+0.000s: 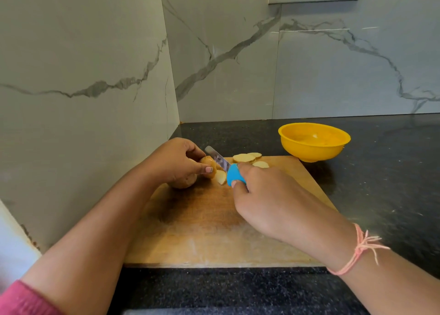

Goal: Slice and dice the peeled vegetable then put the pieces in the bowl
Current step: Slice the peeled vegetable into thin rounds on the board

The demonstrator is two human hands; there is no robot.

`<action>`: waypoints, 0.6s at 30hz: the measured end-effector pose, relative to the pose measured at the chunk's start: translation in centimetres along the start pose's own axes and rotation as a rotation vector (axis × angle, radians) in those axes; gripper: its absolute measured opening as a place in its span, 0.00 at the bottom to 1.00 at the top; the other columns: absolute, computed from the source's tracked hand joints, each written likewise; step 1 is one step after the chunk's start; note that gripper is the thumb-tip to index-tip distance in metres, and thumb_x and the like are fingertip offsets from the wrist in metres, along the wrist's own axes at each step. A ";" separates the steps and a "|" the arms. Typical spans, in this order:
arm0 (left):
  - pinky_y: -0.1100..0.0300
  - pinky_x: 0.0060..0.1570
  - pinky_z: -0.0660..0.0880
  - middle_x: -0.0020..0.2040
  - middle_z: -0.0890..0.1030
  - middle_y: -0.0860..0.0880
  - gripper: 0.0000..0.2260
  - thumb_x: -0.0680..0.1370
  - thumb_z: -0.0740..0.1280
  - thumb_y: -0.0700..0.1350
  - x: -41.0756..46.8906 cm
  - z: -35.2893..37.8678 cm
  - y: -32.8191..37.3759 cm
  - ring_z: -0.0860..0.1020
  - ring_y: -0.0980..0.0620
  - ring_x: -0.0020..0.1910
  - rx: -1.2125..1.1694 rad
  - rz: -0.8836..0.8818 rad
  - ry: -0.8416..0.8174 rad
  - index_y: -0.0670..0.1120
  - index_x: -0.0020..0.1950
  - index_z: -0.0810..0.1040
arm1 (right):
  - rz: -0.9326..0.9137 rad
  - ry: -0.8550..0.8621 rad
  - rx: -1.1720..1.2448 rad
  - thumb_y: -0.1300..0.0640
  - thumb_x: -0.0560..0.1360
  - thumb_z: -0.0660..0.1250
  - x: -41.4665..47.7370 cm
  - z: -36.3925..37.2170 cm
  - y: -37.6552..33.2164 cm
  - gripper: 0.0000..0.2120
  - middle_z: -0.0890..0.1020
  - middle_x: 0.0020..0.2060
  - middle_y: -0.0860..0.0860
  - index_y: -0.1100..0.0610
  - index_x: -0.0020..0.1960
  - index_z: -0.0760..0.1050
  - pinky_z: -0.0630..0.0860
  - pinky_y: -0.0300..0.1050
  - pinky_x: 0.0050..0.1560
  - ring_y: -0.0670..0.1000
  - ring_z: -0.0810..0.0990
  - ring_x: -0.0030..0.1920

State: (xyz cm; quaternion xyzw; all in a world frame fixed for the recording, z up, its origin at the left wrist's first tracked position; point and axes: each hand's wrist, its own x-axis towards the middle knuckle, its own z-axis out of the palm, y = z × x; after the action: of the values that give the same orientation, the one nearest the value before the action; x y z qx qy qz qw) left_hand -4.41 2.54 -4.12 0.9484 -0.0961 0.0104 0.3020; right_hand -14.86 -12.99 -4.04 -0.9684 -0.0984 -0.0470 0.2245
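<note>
My left hand (176, 162), left of the frame centre, curls its fingers and thumb round the vegetable (184, 182), a potato, and pins it against the far-left part of the wooden cutting board (214, 231). My right hand (266, 202), at centre frame, grips the blue handle of the knife (221, 162), fingers wrapped round it. The blade points up and to the left and rests against the cut end of the potato, just beside my left thumb. One cut slice (221, 177) leans between the potato and the knife handle. Further slices (244, 158) lie flat on the board's far edge, partly overlapping. The yellow bowl (314, 141) stands on the dark countertop (381, 172) at centre right, just beyond the board's far-right corner. A pink thread bracelet (359, 250) circles my right wrist.
</note>
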 end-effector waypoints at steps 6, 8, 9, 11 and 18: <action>0.68 0.41 0.71 0.54 0.81 0.48 0.17 0.73 0.73 0.47 -0.1 0.1 0.1 0.75 0.53 0.48 -0.014 -0.011 0.030 0.45 0.59 0.79 | 0.039 -0.067 -0.091 0.52 0.81 0.53 0.4 0.1 -0.9 0.21 0.75 0.57 0.52 0.54 0.73 0.58 0.71 0.41 0.45 0.49 0.74 0.50; 0.67 0.41 0.71 0.52 0.81 0.48 0.16 0.72 0.73 0.47 -0.1 0.1 0.1 0.75 0.54 0.47 -0.018 -0.023 0.038 0.45 0.58 0.79 | 0.041 -0.086 -0.118 0.53 0.81 0.55 0.7 0.1 -1.1 0.21 0.75 0.53 0.53 0.55 0.72 0.59 0.71 0.42 0.42 0.50 0.74 0.49; 0.67 0.41 0.72 0.50 0.81 0.49 0.16 0.72 0.73 0.47 0.0 0.2 0.1 0.75 0.55 0.45 -0.019 -0.027 0.042 0.45 0.58 0.80 | 0.042 -0.104 -0.130 0.53 0.80 0.56 0.7 0.1 -1.2 0.22 0.75 0.54 0.53 0.55 0.72 0.58 0.71 0.43 0.42 0.51 0.75 0.50; 0.66 0.42 0.73 0.47 0.80 0.51 0.16 0.71 0.74 0.47 0.1 0.2 0.1 0.75 0.55 0.42 -0.021 -0.030 0.045 0.45 0.57 0.80 | 0.047 -0.129 -0.151 0.53 0.80 0.58 0.9 0.3 -1.4 0.25 0.76 0.56 0.54 0.56 0.74 0.55 0.72 0.42 0.39 0.52 0.76 0.51; 0.66 0.43 0.73 0.52 0.81 0.48 0.16 0.71 0.74 0.47 0.1 0.1 0.1 0.76 0.54 0.47 -0.019 -0.029 0.038 0.45 0.58 0.80 | 0.081 -0.188 -0.172 0.55 0.79 0.60 1.2 0.1 -1.7 0.31 0.74 0.60 0.55 0.55 0.77 0.48 0.74 0.46 0.49 0.54 0.76 0.57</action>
State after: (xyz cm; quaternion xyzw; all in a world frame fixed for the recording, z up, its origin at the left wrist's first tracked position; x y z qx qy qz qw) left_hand -4.33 2.33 -4.15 0.9464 -0.0767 0.0230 0.3129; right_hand -14.03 -11.26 -3.26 -0.9873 -0.0756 0.0448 0.1321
